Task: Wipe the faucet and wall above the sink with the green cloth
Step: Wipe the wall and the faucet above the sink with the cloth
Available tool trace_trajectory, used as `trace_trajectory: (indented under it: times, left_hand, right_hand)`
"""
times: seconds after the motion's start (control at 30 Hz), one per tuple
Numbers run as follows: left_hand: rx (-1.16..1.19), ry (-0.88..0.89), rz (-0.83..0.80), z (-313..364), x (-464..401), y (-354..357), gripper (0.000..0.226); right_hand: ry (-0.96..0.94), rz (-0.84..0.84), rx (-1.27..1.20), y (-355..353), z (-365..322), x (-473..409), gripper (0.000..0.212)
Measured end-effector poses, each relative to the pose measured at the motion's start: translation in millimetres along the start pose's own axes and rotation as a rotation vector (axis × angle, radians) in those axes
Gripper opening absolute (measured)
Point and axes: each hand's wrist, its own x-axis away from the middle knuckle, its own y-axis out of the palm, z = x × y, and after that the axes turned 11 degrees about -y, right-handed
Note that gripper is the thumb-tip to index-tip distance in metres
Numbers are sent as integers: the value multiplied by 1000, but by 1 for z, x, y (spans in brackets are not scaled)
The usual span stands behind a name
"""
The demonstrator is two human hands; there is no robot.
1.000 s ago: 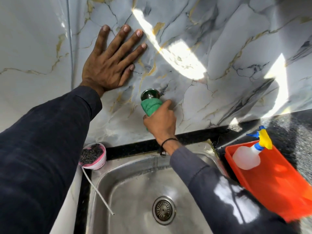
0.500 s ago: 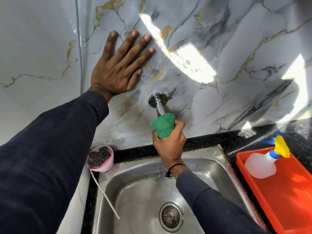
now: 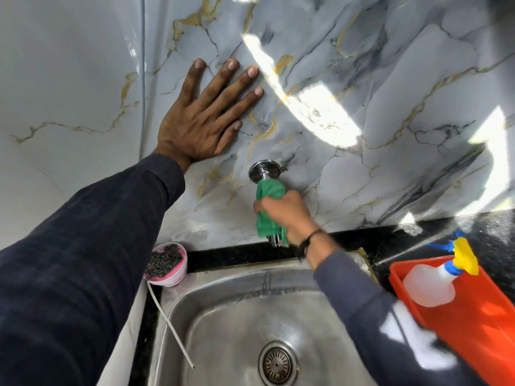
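Right at the middle, the green cloth (image 3: 269,207) is wrapped around the faucet (image 3: 264,171), whose long axis runs from its round chrome flange on the wall (image 3: 390,79) down toward the sink (image 3: 223,316); a bit of chrome tip shows below the cloth. No writing or brand can be read on anything. The right hand (image 3: 289,218) is closed around the cloth and the faucet pipe inside it, fingers curled tight, a dark band at the wrist. The left hand (image 3: 203,118) lies flat on the marble-patterned wall up and to the left of the faucet, all 5 fingers spread and straight, holding nothing. Beside the sink's left corner sits a pink tub (image 3: 167,264) of dark scrubber material. On the black counter (image 3: 490,227) to the right, an orange tray (image 3: 479,324) holds a spray bottle (image 3: 430,285) lying on its side.
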Motion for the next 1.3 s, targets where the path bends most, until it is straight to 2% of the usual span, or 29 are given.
trace_trajectory:
  times: [0.03,0.07,0.1,0.13,0.23,0.37,0.47,0.53,0.6,0.7,0.8,0.87,0.9,1.0,1.13,1.2,1.3]
  left_hand:
    - [9,-1,0,0,0,0,76]
    - [22,-6,0,0,1,0,76]
    - [33,-9,2,1,2,1,76]
    - [38,-11,7,2,2,2,76]
    - [37,-25,28,1,4,7,76]
    - [35,-14,25,2,5,12,74]
    - [34,-22,30,2,5,12,76]
    - [24,-25,23,1,4,10,75]
    - [17,-16,14,1,3,8,76]
    - [-8,-12,4,1,2,5,77]
    - [-19,-11,-8,1,1,0,78]
    - [-28,-16,-15,2,1,-2,79]
    - [-34,-17,-9,1,0,-3,79]
    - [-60,-5,-16,1,-1,-3,77]
    - [-71,7,-34,-1,-4,-10,72]
    - [-80,14,-40,-4,-7,-13,73]
    - [-62,28,-117,-1,-9,-22,72]
  right_hand:
    - [124,-117,-197,-4,-12,-12,15]
    - [220,-222,-347,-7,-20,-19,9]
    - [265,-295,-443,-8,-20,-28,17]
    - [278,-333,-527,-6,-18,-35,20]
    - [269,-444,-878,3,-1,-44,5]
    - [225,-648,-1246,12,19,-51,28]
    - [223,-781,-1405,15,24,-51,34]
    - [237,-762,-1359,13,22,-50,26]
    - [243,-696,-1200,6,16,-48,14]
    - [238,-508,-770,-1,1,-46,16]
    - [98,-203,-226,4,-14,-37,11]
    - [18,-29,44,8,-11,-30,46]
    - [-27,30,136,8,-9,-24,55]
    - [-190,128,259,8,8,-1,68]
    - [-530,314,308,14,52,32,62]
    - [-645,296,224,12,72,41,62]
    - [-680,175,176,2,94,46,65]
